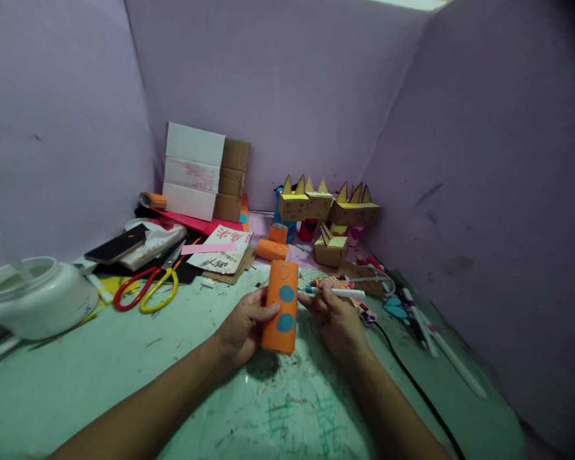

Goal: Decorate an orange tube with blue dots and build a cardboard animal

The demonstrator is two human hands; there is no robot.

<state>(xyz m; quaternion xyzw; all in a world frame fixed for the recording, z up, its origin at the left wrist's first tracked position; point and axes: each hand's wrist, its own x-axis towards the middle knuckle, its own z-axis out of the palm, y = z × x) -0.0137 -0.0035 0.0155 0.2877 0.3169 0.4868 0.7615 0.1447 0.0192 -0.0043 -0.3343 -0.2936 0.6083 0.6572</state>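
My left hand [249, 322] is closed around an orange paper tube [274, 332], which it holds nearly upright above the table. Two filled blue circles run down the tube's front, with an unfilled outline drawn above them. In my right hand [338, 319] is a white marker [347, 293] with a blue end, pinched between thumb and fingers. The marker's blue end points left at the tube's right edge; whether it touches cannot be told.
Red-and-yellow scissors [160, 284], a white teapot [38, 297] and stacked papers [223, 249] lie to the left. Several cardboard animal heads [294, 207] and orange tubes [271, 249] stand behind. At right are pens [453, 358], a glue gun [359, 306] and its black cord [412, 377].
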